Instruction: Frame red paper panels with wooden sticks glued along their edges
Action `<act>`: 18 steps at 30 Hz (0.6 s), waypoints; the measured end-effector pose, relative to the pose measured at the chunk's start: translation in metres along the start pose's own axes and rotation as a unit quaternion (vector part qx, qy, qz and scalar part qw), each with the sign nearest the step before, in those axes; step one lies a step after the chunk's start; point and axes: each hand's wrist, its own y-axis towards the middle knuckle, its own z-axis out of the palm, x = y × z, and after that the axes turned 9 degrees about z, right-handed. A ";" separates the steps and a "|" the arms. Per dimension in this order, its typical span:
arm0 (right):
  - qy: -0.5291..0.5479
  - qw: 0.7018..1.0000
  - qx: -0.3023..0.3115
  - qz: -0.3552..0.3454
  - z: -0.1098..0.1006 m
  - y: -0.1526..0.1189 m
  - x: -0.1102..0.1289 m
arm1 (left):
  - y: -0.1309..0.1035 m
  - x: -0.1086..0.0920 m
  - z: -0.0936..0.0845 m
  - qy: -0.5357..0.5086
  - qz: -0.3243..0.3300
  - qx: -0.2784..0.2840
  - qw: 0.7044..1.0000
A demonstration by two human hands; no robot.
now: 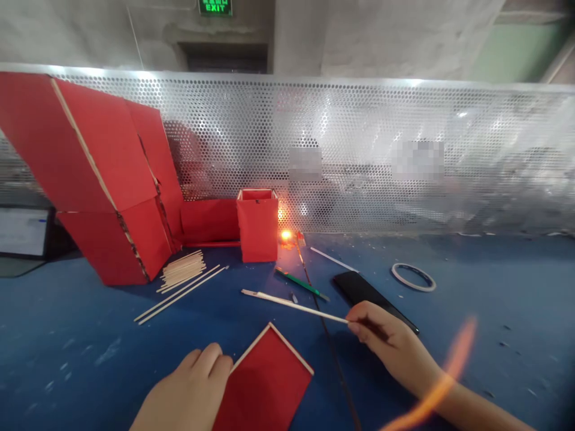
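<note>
Near the bottom centre lies a red panel [265,383] with thin pale sticks along its upper edges. My left hand [191,386] is closed on the panel's left edge. Between the thumb and fingers of my right hand [389,344] is the end of a long pale stick [300,306], which points left above the panel. Just behind the stick lies a green-handled craft knife [302,283]. A black phone [372,296] is beside my right hand, partly behind it.
Large red boxes [108,161] stand at the left. A small open red box [258,230] stands beside a bright flame-like glow [286,235]. Thin sticks [183,270] lie in a pile. A tape ring [413,278] is at the right, before a perforated metal screen [359,155].
</note>
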 end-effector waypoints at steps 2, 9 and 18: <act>0.005 1.000 -0.003 -0.004 0.000 0.000 -0.001 | 0.006 -0.005 -0.006 -0.001 0.012 0.015 1.000; 0.045 0.999 0.007 -0.017 0.002 -0.001 -0.005 | 0.040 -0.011 -0.020 -0.014 0.089 -0.056 0.994; 0.034 0.989 0.112 -0.086 0.004 -0.010 0.006 | 0.063 0.039 -0.017 -0.165 0.092 -0.255 0.948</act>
